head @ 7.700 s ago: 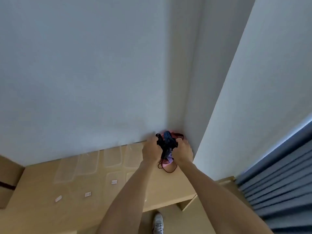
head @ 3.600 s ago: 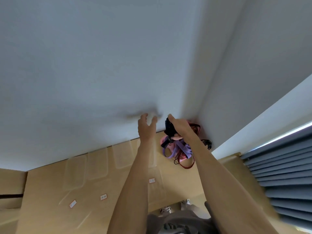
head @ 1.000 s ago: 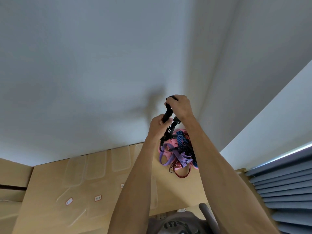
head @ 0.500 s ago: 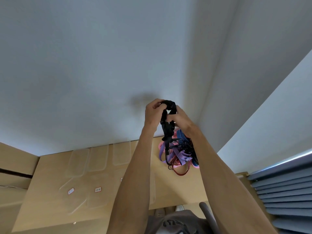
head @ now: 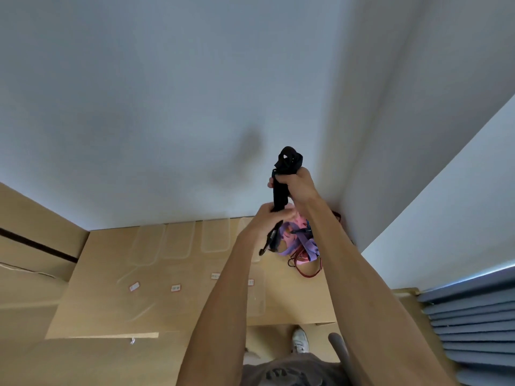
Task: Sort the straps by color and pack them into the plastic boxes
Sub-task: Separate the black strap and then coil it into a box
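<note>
The light wooden table (head: 195, 316) carried a row of clear plastic boxes (head: 178, 240) w/ flat lids, and a tangled pile of purple, pink and red straps (head: 301, 246) lay at its far right corner. Above the pile, the right hand (head: 296, 185) gripped the folded black webbing strap (head: 281, 188) near its top; the left hand (head: 269, 218) pinched the lower part, approx. upright between them.

Pale walls (head: 167, 93) meet in a corner at one o'clock. A light wooden surface (head: 106, 310) stands below; blue-grey slatted blinds (head: 473, 324) hang at four o'clock.
</note>
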